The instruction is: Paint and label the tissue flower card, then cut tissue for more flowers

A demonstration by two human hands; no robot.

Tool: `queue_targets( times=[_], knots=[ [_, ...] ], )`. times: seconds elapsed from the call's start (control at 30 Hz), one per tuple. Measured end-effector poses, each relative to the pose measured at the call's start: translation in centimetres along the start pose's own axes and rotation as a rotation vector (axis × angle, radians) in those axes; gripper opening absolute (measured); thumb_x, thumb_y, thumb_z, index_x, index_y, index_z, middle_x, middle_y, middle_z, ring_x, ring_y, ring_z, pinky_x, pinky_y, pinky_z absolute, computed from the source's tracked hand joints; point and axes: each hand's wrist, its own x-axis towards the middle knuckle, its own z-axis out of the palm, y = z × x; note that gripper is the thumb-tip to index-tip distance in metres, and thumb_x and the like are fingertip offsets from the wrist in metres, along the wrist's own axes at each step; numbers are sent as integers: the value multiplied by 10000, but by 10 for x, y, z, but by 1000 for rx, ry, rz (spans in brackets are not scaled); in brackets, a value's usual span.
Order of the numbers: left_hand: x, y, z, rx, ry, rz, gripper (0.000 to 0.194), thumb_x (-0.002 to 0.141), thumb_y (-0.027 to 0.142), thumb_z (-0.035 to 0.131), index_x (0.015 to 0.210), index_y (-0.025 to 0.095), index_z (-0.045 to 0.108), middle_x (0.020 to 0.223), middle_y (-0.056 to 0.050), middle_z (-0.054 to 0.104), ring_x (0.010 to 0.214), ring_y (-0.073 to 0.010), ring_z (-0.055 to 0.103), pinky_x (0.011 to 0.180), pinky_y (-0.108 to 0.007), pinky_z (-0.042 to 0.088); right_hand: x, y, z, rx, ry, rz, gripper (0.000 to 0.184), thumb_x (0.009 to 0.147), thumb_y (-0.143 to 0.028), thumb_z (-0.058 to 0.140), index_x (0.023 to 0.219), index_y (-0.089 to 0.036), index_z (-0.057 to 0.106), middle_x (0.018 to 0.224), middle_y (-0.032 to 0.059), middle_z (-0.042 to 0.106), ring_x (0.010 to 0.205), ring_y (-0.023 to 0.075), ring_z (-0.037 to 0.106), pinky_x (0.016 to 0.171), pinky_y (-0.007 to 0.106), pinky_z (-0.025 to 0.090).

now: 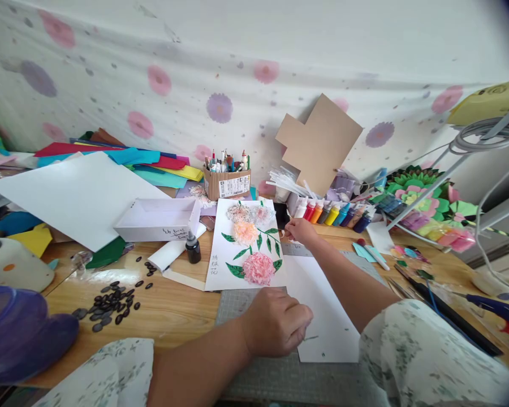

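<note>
My left hand is curled into a fist over the lower left part of a blank white sheet; whatever its fingers may hold is hidden. Small green bits and a thin dark line lie on that sheet. Farther off, my right hand has its fingers pinched together beside a small black object, and I cannot make out anything in the pinch. Left of both hands lies a flower picture with ruffled pink, peach and white blossoms, green leaves and handwritten characters. A grey cutting mat is partly under the papers.
Several paint bottles stand behind my right hand. A cardboard pen box, a white tray and a black dropper bottle are farther left. Dark pebble-like pieces are scattered on the table. Scissors and a glue gun lie right.
</note>
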Motion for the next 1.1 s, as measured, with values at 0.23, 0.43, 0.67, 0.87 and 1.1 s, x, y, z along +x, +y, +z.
queue_targets(
  times=[0.23,0.43,0.67,0.87,1.1],
  knots=[
    [1,5,-2,-5,-77,30,130,816,147,468,775,196,581,521,27,559,462,-123,515,476,-267,384,-114,75,-83,-242,104,-174,201,838,-305,585,683,-180,615,545,-31,576,541,109,525,580,233,429],
    [-21,11,-42,122,47,-313,111,831,126,518,843,193,605,622,24,633,542,-103,577,555,-222,428,-199,160,-116,-232,94,-248,207,809,-352,486,780,-214,637,587,-8,615,531,159,571,545,265,445],
    [-61,-1,-91,361,264,-859,168,846,312,517,741,202,590,501,52,540,433,-112,503,445,-212,395,-230,213,-143,-195,298,-522,175,660,-206,420,500,-235,487,516,4,507,472,161,537,432,248,437],
    [-72,-54,-120,476,332,-1119,325,721,406,619,956,186,570,881,-49,672,635,-170,614,566,-267,483,-236,211,-140,-234,324,-528,175,643,-192,419,511,-254,516,454,-6,468,381,155,495,368,246,415],
    [-63,-124,-165,607,207,-1165,235,785,212,525,993,226,633,1061,-94,654,839,-231,629,785,-377,476,-237,203,-138,-259,326,-504,182,649,-215,428,536,-256,564,485,-2,535,425,158,560,401,233,453]
  ],
)
